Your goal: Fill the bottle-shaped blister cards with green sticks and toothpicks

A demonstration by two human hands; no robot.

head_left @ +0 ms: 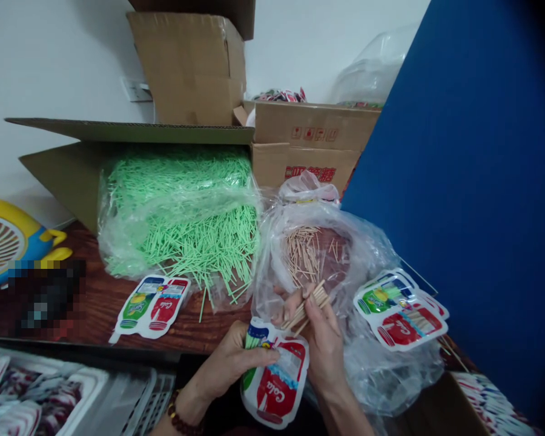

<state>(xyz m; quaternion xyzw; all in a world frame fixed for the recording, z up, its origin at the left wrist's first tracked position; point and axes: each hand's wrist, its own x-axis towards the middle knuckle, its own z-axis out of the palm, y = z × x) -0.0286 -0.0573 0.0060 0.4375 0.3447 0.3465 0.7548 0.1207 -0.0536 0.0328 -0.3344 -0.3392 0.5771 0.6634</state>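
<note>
My left hand (pixel 229 363) grips a bottle-shaped twin pouch (pixel 277 381) printed with a red cola label and a green label; green sticks show in its top. My right hand (pixel 320 339) pinches a small bunch of plain wooden sticks (pixel 311 303) just above the pouch mouth. Right behind it lies a clear plastic bag (pixel 345 254) with more wooden sticks (pixel 302 251) inside. To the left, a large clear bag of green sticks (pixel 186 212) spills from an open cardboard box (pixel 72 163) onto the brown table.
An empty twin pouch (pixel 152 306) lies on the table left of my hands. Filled pouches (pixel 399 312) are stacked on the bag at right. A blue panel (pixel 472 181) stands at right, more cartons (pixel 309 142) behind, a yellow fan (pixel 4 242) far left, trays of pouches (pixel 49 393) bottom left.
</note>
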